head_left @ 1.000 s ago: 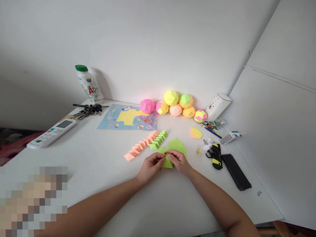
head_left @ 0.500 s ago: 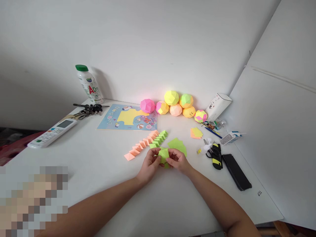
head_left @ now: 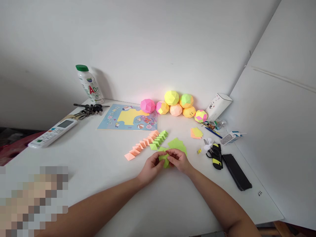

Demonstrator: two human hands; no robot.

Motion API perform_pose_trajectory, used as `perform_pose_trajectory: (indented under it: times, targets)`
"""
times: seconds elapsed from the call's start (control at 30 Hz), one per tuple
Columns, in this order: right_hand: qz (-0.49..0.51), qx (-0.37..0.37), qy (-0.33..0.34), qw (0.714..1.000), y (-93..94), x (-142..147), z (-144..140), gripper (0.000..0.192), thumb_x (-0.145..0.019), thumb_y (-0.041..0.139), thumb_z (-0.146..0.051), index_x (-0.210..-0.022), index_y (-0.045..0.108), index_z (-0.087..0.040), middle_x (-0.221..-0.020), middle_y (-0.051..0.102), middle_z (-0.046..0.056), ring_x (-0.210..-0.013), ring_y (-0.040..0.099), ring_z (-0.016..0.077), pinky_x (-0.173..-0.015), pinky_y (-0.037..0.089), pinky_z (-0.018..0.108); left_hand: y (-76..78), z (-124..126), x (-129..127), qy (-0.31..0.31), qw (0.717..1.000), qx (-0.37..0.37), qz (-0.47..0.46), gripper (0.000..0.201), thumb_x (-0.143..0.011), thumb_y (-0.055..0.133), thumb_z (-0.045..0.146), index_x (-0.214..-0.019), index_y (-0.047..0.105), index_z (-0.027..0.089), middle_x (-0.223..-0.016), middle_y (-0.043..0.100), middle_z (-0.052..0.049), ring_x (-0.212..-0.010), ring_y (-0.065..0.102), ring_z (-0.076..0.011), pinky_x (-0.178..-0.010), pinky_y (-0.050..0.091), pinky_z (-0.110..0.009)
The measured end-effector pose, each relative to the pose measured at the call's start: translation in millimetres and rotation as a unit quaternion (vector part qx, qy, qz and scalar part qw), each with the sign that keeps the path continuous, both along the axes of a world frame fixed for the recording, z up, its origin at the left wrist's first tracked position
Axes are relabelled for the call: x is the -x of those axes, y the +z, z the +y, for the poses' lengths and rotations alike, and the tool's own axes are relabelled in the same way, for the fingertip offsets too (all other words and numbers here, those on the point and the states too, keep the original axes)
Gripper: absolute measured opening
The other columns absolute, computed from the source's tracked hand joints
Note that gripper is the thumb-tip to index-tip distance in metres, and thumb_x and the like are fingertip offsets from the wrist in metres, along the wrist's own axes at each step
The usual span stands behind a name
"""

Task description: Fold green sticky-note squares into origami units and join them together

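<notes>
At the near left of the green stack (head_left: 177, 144), your left hand (head_left: 151, 166) and right hand (head_left: 180, 161) pinch the sheet (head_left: 164, 160); half a second ago its face showed more fully, suggesting folding is underway

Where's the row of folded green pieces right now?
In the head view, the row of folded green pieces lies near the picture's centre, just right of the row of folded salmon pieces and beyond the left hand.
</notes>
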State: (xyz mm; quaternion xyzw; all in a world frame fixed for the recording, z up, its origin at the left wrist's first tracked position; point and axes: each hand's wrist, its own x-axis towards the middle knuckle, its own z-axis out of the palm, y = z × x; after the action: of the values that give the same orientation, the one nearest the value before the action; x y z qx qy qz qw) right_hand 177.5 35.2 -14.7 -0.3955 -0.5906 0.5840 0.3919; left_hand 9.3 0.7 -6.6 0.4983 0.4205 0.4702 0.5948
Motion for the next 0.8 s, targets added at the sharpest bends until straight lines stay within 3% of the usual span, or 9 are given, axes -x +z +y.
perform_pose_trajectory:
  times: [0.1, 0.3, 0.47, 0.8]
  targets:
    - [-0.007, -0.001, -0.007, 1.0, 0.8, -0.5, -0.1, 0.027, -0.076, 0.064, -0.035, -0.096, 0.062, -0.018, -0.073, 0.058, 0.001, -0.054, 0.052, 0.0093, -0.048, 0.046, 0.023, -0.1, 1.3, -0.5, 0.018, 1.0, -0.02, 0.007, 0.03, -0.074, 0.061, 0.038, -0.097, 0.058, 0.018, -0.083, 0.062, -0.003, -0.072, 0.056, -0.0152, -0.068, 0.047, -0.029]
    - [0.003, 0.007, -0.012, 1.0, 1.2, -1.2, -0.2, 0.028, -0.076, 0.064, -0.035, -0.097, 0.062, -0.017, -0.068, 0.057, -0.001, -0.05, 0.053, 0.0093, -0.047, 0.046, 0.023, -1.3, 1.8, -0.1, 0.031, 0.999, -0.001, 0.014, 0.036, -0.071, 0.063, 0.042, -0.098, 0.059, 0.019, -0.071, 0.06, 0.0, -0.057, 0.052, -0.0119, -0.054, 0.044, -0.025]
    - [0.003, -0.002, -0.014, 1.0, -1.2, -1.4, 0.7, 0.026, -0.075, 0.065, -0.034, -0.094, 0.063, -0.017, -0.066, 0.058, -0.001, -0.05, 0.053, 0.0095, -0.047, 0.046, 0.023, -3.9, 2.4, -0.1, 0.018, 1.0, 0.002, 0.01, 0.036, -0.073, 0.062, 0.041, -0.1, 0.06, 0.019, -0.081, 0.062, -0.003, -0.059, 0.052, -0.0118, -0.053, 0.044, -0.024]
    - [-0.001, -0.011, -0.011, 1.0, -2.2, -0.4, 0.7, 0.024, -0.077, 0.063, -0.033, -0.095, 0.062, -0.017, -0.067, 0.056, -0.001, -0.049, 0.052, 0.0086, -0.045, 0.045, 0.022, -5.3, 3.4, -0.9, 0.032, 0.999, 0.01, 0.0, 0.034, -0.072, 0.063, 0.038, -0.099, 0.06, 0.017, -0.072, 0.06, -0.001, -0.055, 0.05, -0.0104, -0.054, 0.045, -0.025]
